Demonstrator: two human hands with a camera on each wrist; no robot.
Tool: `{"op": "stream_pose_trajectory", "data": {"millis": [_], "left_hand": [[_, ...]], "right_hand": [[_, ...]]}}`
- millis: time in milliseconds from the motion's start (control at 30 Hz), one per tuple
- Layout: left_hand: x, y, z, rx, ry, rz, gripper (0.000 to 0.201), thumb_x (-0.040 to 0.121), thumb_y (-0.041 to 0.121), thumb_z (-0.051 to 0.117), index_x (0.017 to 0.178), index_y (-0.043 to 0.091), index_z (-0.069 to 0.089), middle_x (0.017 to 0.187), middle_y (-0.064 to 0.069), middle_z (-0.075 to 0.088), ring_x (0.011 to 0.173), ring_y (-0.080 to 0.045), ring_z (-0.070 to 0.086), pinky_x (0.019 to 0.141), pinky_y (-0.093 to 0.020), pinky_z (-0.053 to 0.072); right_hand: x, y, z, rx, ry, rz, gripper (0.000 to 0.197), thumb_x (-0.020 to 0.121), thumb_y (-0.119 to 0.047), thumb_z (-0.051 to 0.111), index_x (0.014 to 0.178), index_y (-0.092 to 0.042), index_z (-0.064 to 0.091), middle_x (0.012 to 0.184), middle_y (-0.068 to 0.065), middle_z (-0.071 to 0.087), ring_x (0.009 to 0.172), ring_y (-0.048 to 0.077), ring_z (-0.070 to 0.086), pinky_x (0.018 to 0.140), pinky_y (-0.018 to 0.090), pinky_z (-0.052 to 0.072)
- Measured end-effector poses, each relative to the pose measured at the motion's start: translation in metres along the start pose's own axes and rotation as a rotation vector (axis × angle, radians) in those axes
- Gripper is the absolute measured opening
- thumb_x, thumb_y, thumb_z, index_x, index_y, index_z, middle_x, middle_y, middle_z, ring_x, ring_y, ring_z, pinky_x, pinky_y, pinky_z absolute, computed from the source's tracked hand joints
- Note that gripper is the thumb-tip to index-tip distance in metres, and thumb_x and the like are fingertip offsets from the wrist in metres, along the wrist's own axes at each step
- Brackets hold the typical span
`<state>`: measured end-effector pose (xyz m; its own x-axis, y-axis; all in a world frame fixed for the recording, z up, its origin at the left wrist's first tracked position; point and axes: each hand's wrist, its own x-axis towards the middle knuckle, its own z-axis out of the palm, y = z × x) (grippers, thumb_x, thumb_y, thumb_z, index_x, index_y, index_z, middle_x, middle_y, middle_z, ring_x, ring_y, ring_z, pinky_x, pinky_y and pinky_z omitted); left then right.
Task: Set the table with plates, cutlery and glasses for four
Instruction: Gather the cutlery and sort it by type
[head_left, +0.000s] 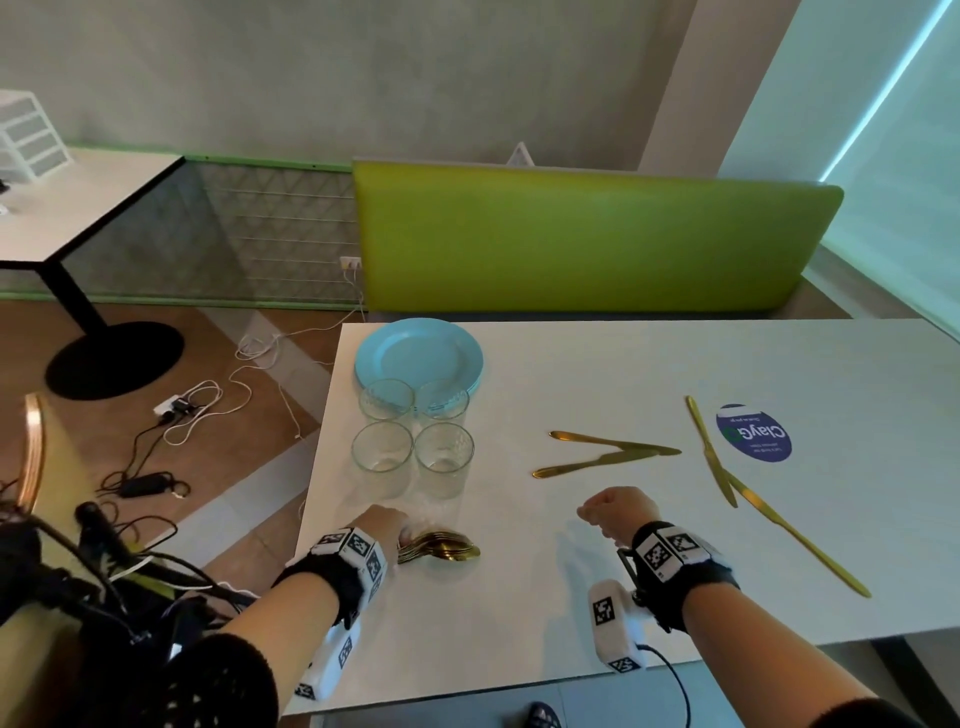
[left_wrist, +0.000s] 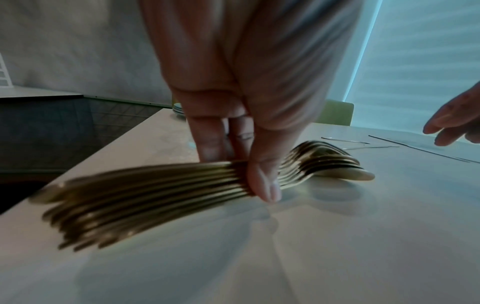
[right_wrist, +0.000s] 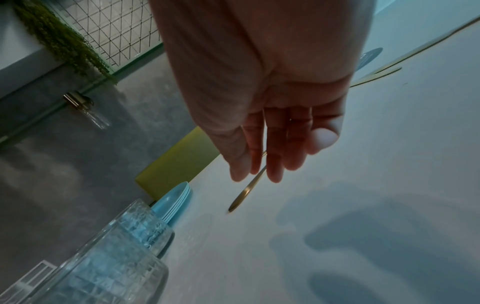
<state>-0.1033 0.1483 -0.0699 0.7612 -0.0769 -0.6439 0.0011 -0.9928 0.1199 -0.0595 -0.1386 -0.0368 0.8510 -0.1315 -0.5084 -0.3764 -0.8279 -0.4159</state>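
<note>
My left hand (head_left: 387, 525) pinches a bundle of gold spoons and forks (head_left: 441, 548) near the table's front left; the bundle (left_wrist: 182, 185) rests with its bowls on the tabletop. My right hand (head_left: 615, 512) hovers above the table with relaxed fingers (right_wrist: 272, 156) and holds nothing. A stack of light blue plates (head_left: 418, 356) sits at the far left corner. Several clear glasses (head_left: 413, 441) stand in a cluster in front of the plates. Two gold knives (head_left: 608, 452) lie crossed mid-table, and two more gold knives (head_left: 737, 488) lie to the right.
The white table (head_left: 675, 571) has a round blue sticker (head_left: 753, 434) at right. A green bench back (head_left: 587, 239) runs behind it. Cables and a power strip (head_left: 179, 408) lie on the floor at left, beside another table (head_left: 78, 208).
</note>
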Motion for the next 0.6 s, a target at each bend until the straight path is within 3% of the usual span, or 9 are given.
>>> {"op": "stream_pose_trajectory", "data": {"millis": [67,167,233,267,300,333,433,500,600], "left_hand": [[-0.001,-0.001,-0.002,0.003,-0.001,-0.005,0.022,0.081,0.008,0.067,0.093,0.019,0.053,0.107,-0.003,0.055,0.105,-0.019,0.057,0.076,-0.022,0.042],[0.004,-0.003,-0.003,-0.018,-0.03,-0.022,0.039,0.082,0.008,0.065,0.064,0.024,0.034,0.086,0.003,0.048,0.09,-0.012,0.045,0.055,-0.013,0.029],[0.0,0.0,-0.007,-0.007,-0.032,-0.033,0.018,0.082,0.014,0.068,0.077,0.022,0.052,0.089,0.003,0.056,0.097,-0.016,0.052,0.064,-0.014,0.04],[-0.002,0.0,-0.008,0.006,-0.025,-0.036,0.018,0.082,0.017,0.069,0.099,0.016,0.062,0.105,-0.001,0.061,0.107,-0.019,0.056,0.078,-0.019,0.046],[0.0,0.0,-0.006,0.025,-0.013,-0.043,0.038,0.082,0.019,0.069,0.118,0.011,0.06,0.121,-0.006,0.06,0.116,-0.021,0.056,0.09,-0.023,0.046],[-0.003,0.001,-0.006,0.03,-0.001,-0.054,0.049,0.082,0.021,0.069,0.128,0.009,0.055,0.129,-0.008,0.058,0.121,-0.022,0.054,0.097,-0.025,0.044],[-0.006,0.005,-0.007,0.013,0.028,-0.111,0.058,0.079,0.028,0.072,0.13,0.008,0.054,0.131,-0.01,0.058,0.121,-0.023,0.056,0.1,-0.027,0.046],[-0.007,0.007,-0.008,-0.01,0.04,-0.136,0.06,0.077,0.031,0.074,0.129,0.007,0.055,0.129,-0.01,0.059,0.119,-0.023,0.058,0.099,-0.028,0.048],[-0.004,0.012,-0.008,-0.001,0.055,-0.161,0.055,0.078,0.03,0.073,0.125,0.006,0.056,0.125,-0.009,0.061,0.114,-0.023,0.061,0.094,-0.026,0.049]], "right_hand": [[0.002,-0.002,0.001,-0.005,0.009,-0.01,0.015,0.086,-0.029,0.063,0.076,-0.019,0.059,0.09,0.001,0.06,0.082,0.018,0.052,0.076,0.026,0.045],[0.002,-0.003,-0.001,-0.01,0.031,-0.025,0.016,0.086,-0.028,0.065,0.091,-0.013,0.069,0.093,0.004,0.064,0.087,0.02,0.059,0.083,0.029,0.049],[0.001,-0.002,-0.003,-0.019,0.048,-0.035,0.023,0.087,-0.028,0.065,0.101,-0.01,0.071,0.102,0.005,0.068,0.093,0.019,0.061,0.086,0.028,0.048],[0.0,-0.002,-0.004,-0.021,0.055,-0.039,0.024,0.087,-0.028,0.064,0.102,-0.009,0.07,0.105,0.005,0.069,0.091,0.018,0.059,0.086,0.027,0.047],[0.0,-0.001,-0.005,-0.017,0.062,-0.04,0.024,0.087,-0.028,0.065,0.102,-0.009,0.07,0.105,0.005,0.069,0.088,0.016,0.056,0.085,0.026,0.047],[0.001,0.0,-0.007,-0.012,0.066,-0.041,0.024,0.087,-0.028,0.065,0.102,-0.009,0.07,0.103,0.005,0.069,0.087,0.015,0.055,0.084,0.026,0.047],[0.001,0.004,-0.011,0.014,0.068,-0.038,0.019,0.086,-0.027,0.065,0.097,-0.012,0.069,0.089,0.0,0.062,0.084,0.015,0.054,0.081,0.026,0.046],[0.002,0.006,-0.014,0.029,0.071,-0.038,0.01,0.086,-0.027,0.066,0.085,-0.017,0.065,0.079,-0.004,0.059,0.083,0.016,0.054,0.077,0.024,0.045],[0.001,0.009,-0.018,0.039,0.077,-0.036,0.014,0.086,-0.027,0.066,0.076,-0.02,0.058,0.073,-0.007,0.056,0.083,0.016,0.054,0.076,0.023,0.043]]}}
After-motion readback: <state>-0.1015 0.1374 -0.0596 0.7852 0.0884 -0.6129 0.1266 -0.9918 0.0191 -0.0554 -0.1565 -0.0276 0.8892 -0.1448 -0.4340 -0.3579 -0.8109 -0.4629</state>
